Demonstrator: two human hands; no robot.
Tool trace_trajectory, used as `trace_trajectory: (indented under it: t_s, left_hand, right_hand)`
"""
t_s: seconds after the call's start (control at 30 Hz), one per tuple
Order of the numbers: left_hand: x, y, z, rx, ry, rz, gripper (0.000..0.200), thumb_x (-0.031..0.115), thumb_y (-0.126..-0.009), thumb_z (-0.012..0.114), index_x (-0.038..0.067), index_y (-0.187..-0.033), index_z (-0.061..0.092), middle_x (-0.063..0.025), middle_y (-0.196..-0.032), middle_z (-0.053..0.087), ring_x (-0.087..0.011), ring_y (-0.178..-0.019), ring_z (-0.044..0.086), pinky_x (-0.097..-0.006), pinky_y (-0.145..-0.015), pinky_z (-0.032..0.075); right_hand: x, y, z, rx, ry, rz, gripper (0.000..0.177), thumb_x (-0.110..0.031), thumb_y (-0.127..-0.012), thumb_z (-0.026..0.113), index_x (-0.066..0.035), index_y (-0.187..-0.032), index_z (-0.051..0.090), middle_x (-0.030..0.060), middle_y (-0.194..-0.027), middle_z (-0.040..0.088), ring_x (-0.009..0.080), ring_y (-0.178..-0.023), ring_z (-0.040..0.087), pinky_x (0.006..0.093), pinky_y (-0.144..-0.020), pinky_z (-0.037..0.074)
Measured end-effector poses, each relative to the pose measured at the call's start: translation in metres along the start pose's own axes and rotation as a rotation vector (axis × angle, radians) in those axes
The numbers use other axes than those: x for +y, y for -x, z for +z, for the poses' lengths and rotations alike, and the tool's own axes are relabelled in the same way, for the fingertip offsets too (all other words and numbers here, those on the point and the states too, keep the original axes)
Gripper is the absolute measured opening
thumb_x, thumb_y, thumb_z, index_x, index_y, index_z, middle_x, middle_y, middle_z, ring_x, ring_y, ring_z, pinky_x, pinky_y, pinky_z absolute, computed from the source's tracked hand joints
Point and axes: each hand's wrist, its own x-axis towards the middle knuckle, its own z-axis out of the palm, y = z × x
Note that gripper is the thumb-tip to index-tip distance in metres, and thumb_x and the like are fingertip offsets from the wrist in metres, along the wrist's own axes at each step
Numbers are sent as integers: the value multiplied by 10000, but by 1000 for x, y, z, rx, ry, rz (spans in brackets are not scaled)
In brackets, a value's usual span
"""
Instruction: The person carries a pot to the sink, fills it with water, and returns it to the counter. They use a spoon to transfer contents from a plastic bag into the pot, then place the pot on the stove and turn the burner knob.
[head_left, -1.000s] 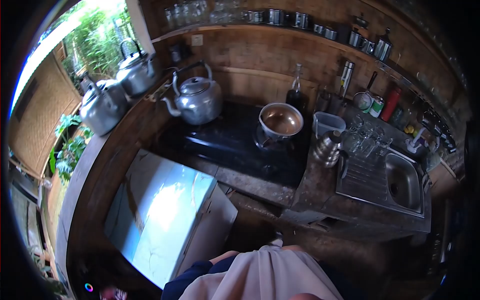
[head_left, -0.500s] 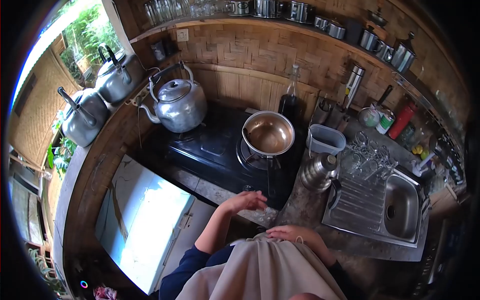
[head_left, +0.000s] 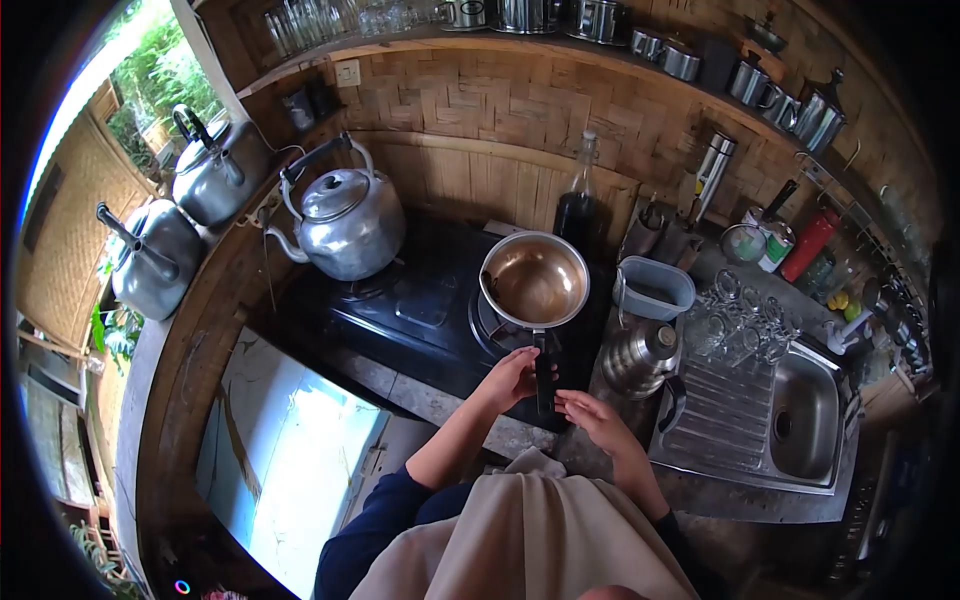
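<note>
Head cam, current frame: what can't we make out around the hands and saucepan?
All head view.
Whether the left hand closes its grip on the saucepan handle: fingers overlap it, unclear.
Front controls of the stove: hidden behind left hand and right hand.
Inside the saucepan: glare; liquid or empty, cannot tell.
By the sink, glasses: blurred, uncountable.
Far-right shelf: cut off by dark lens edge.
</note>
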Motion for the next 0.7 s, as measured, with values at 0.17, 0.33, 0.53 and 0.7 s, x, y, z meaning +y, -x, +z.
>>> trace_trajectory:
  t_s: [0.17,0.33,0.53,0.7]
  left_hand:
    - [4,0,0,3,-6,11,154,207,-891,453,82,-979,435,-89,-820,563,-231,-754,607,-363,-654,520]
    - [5,-1,-8,69,-107,86,168,207,-894,460,77,-994,426,-52,-769,518,-158,-563,539,-283,-512,481]
    - [24,31,-8,67,-219,182,103,167,-903,432,67,-928,425,-26,-705,457,-110,-500,435,-237,-419,380]
    - [60,85,-28,-14,-385,222,190,178,-909,426,48,-1048,415,-21,-729,460,-93,-496,428,-221,-417,365]
  right_hand:
    - [-2,-6,9,68,-37,68,355,-196,-897,472,-52,-1220,437,59,-1187,503,161,-1087,487,293,-900,362]
    - [-12,-21,13,176,-34,23,445,-248,-889,482,-82,-1282,355,86,-1285,407,179,-1160,418,338,-933,331]
    - [-22,-32,18,322,-87,-70,485,-234,-892,470,-103,-1321,283,125,-1350,310,230,-1229,336,396,-974,293]
    - [-30,-37,13,362,-225,-150,584,-379,-889,438,-121,-1354,195,154,-1376,249,300,-1236,307,418,-978,288]
